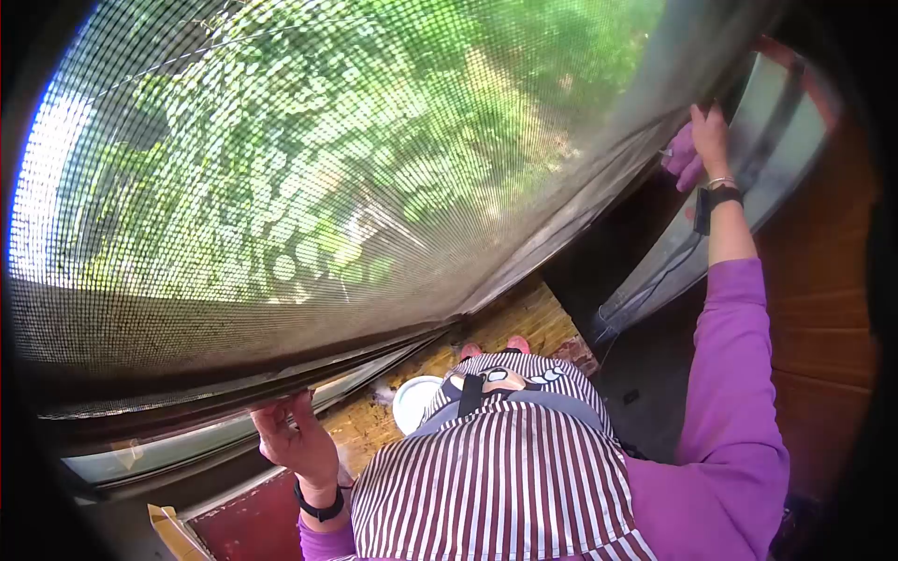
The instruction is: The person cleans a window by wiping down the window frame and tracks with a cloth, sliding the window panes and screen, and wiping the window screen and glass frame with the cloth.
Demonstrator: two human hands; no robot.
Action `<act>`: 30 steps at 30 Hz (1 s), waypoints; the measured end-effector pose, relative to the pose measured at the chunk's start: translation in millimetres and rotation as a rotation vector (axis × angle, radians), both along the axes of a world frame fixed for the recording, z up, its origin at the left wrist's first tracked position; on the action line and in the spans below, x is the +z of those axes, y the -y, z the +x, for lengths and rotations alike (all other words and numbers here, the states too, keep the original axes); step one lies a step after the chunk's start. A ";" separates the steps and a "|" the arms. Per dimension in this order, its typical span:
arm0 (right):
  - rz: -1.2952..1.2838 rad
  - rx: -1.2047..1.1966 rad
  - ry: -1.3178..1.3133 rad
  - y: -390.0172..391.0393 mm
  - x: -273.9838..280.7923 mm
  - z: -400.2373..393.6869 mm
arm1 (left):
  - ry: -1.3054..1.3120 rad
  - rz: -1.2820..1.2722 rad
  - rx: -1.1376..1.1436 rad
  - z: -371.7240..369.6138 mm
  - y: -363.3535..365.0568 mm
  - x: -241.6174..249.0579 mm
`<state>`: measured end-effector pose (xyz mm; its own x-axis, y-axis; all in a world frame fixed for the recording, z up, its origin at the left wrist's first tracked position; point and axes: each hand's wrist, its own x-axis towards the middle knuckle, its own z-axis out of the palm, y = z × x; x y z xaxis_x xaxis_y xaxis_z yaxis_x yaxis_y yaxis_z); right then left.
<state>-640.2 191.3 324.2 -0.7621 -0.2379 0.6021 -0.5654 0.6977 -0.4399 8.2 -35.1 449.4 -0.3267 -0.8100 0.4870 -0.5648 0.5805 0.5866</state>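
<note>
A large window screen (355, 178) of fine mesh fills the upper view, tilted in front of me, with green leaves showing through it. At its lower left edge my left hand (297, 443) is closed, thumb and fingers pinching the dark rim. My right hand (711, 138) reaches far up to the right and is closed around a bunched purple cloth (686, 159), close by the screen's right edge. Its fingertips are partly hidden behind the hand. Both wrists wear black bands.
Below me is a worn wooden surface (533, 313), my feet on it, with a white round container (412, 404) beside them. A pale window frame (687, 252) stands at right, next to brown wood panelling (823, 309). A red panel (248, 524) lies lower left.
</note>
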 end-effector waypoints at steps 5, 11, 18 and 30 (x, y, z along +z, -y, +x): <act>-0.128 -0.080 0.084 -9.6 -12.4 6.0 | 0.025 -0.020 -0.031 4.8 7.7 -4.9; -0.472 -0.039 0.496 -5.6 -48.3 132.6 | 0.078 -0.124 -0.013 16.6 21.2 -20.9; -0.559 0.137 1.461 -25.2 -163.4 341.3 | 0.046 -0.179 -0.061 7.0 27.0 -14.1; -0.612 0.686 1.552 14.2 -75.1 401.9 | -0.090 -0.534 0.054 24.6 22.7 13.2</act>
